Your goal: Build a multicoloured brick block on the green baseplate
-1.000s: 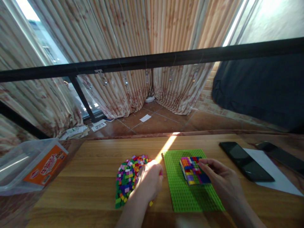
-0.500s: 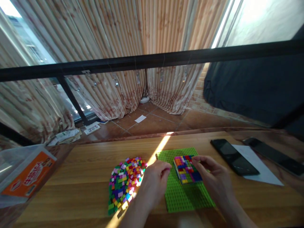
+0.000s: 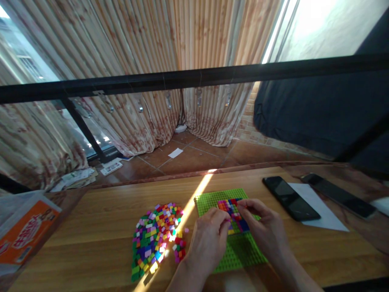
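Observation:
A green studded baseplate (image 3: pixel 240 255) lies on the wooden table, bearing a multicoloured block of small toy bricks (image 3: pixel 232 207). My left hand (image 3: pixel 209 233) is closed in a pinch over the block's left side, a small pinkish brick seeming to show at its fingertips. From the right, my right hand (image 3: pixel 263 223) reaches over the block, thumb and forefinger pinched at its far right part. Whatever those fingers grip is too small to make out. The two hands cover parts of the block. Left of the baseplate spreads a pile of loose colourful bricks (image 3: pixel 153 233).
A black phone (image 3: pixel 290 197) rests partly on white paper (image 3: pixel 331 213) at the right, with another dark phone (image 3: pixel 338 194) beyond. A clear plastic box with an orange label (image 3: pixel 26 231) stands at the left. A dark rail (image 3: pixel 188 77) crosses before the curtains.
My left hand has moved right, from beside the block to over its left side, uncovering a few bricks by the pile. My right hand stays at the block. The view has shifted slightly.

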`<state>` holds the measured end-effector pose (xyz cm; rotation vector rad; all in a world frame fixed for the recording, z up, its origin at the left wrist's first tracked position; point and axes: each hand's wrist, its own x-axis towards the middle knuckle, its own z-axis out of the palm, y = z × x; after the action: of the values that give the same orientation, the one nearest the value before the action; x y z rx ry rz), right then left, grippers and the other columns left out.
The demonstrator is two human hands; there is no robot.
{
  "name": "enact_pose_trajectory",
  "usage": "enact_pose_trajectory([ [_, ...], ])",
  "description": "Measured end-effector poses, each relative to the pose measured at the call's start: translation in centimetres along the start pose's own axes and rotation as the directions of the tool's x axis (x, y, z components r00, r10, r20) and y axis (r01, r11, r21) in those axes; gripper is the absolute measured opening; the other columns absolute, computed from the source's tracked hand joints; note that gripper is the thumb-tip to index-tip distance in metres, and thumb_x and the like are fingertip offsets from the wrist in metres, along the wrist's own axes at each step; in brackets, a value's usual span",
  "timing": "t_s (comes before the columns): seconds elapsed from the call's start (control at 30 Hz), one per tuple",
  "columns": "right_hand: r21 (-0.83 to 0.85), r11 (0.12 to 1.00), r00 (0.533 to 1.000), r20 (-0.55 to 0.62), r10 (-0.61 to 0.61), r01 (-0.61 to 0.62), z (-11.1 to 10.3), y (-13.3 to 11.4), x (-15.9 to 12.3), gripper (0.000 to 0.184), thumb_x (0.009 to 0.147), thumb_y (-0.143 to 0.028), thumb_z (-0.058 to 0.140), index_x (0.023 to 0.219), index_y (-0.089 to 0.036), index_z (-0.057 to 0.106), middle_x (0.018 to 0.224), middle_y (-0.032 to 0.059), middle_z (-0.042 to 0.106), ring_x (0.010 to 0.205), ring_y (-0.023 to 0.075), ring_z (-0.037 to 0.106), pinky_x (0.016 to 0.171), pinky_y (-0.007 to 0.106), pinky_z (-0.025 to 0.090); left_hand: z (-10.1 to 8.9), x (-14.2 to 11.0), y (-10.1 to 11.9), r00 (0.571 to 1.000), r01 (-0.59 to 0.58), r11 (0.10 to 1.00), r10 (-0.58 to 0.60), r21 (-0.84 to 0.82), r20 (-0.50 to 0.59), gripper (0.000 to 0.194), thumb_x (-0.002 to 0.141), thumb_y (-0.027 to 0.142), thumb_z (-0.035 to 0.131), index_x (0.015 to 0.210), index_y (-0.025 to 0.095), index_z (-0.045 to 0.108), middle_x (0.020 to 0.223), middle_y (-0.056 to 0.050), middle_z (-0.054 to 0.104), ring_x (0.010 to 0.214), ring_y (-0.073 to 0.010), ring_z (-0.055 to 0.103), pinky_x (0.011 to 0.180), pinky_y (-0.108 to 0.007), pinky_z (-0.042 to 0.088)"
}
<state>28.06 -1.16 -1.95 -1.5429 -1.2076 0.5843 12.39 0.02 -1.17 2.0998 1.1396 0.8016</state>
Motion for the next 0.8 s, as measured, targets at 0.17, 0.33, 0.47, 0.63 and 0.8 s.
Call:
enact_pose_trajectory([
  [0.17, 0.017, 1.0, 1.0, 0.002, 0.008, -0.008, 0.1, 0.1, 0.0, 0.02, 0.079, -0.038, 0.059, 0.079, -0.019, 0.067, 0.075, 0.0036, 0.067, 0.071, 0.0185, 0.061, 0.064, 0.03, 0.047, 0.3, 0.2, 0.2, 0.999, -0.033, 0.999, 0.033, 0.037, 0.003, 0.017, 0.091, 0.017, 0.044, 0.089, 0.022, 0.06, 0.092, -0.001, 0.062, 0.087, -0.0137, 0.058, 0.076, -0.024, 0.044],
  [0.33, -0.014, 1.0, 1.0, 0.005, 0.021, -0.021, -0.1, 0.4, 0.1, 0.02, 0.08, -0.038, 0.058, 0.081, -0.019, 0.067, 0.077, 0.004, 0.067, 0.074, 0.0196, 0.061, 0.067, 0.032, 0.047, 1.2, 0.4, 0.2, 0.998, -0.052, 0.993, 0.055, 0.109, -0.027, 0.018, 0.088, 0.014, 0.045, 0.098, 0.022, 0.059, 0.094, -0.002, 0.064, 0.09, -0.0164, 0.059, 0.081, -0.029, 0.046],
  [0.47, -0.02, 0.999, 0.999, 0.013, 0.033, -0.033, -0.2, 0.6, 0.2, 0.022, 0.08, -0.039, 0.057, 0.082, -0.019, 0.066, 0.078, 0.0045, 0.066, 0.072, 0.0195, 0.06, 0.064, 0.032, 0.047, 2.1, 0.5, 0.0, 0.998, -0.035, 0.983, 0.042, 0.178, -0.037, 0.028, 0.085, 0.014, 0.048, 0.111, 0.022, 0.054, 0.103, -0.004, 0.065, 0.094, -0.02, 0.06, 0.085, -0.035, 0.048],
  [0.63, -0.047, 0.999, 1.0, 0.011, 0.024, -0.024, -0.2, 0.7, 0.3, 0.023, 0.079, -0.039, 0.056, 0.081, -0.018, 0.067, 0.077, 0.0044, 0.065, 0.071, 0.0192, 0.06, 0.063, 0.031, 0.046, 2.5, 0.6, -0.2, 1.0, 0.009, 0.974, -0.002, 0.227, -0.027, 0.038, 0.086, 0.017, 0.048, 0.123, 0.022, 0.048, 0.104, -0.006, 0.066, 0.094, -0.0215, 0.062, 0.083, -0.036, 0.05],
  [0.8, -0.091, 0.996, 1.0, 0.012, -0.005, 0.006, -0.3, 0.9, 0.4, 0.021, 0.079, -0.036, 0.055, 0.08, -0.019, 0.067, 0.079, 0.0045, 0.065, 0.074, 0.0196, 0.061, 0.068, 0.033, 0.047, 2.9, 0.8, -0.4, 0.999, 0.003, 0.965, 0.011, 0.262, -0.05, 0.039, 0.086, 0.018, 0.049, 0.124, 0.022, 0.048, 0.102, -0.006, 0.067, 0.09, -0.0207, 0.063, 0.079, -0.035, 0.052],
])
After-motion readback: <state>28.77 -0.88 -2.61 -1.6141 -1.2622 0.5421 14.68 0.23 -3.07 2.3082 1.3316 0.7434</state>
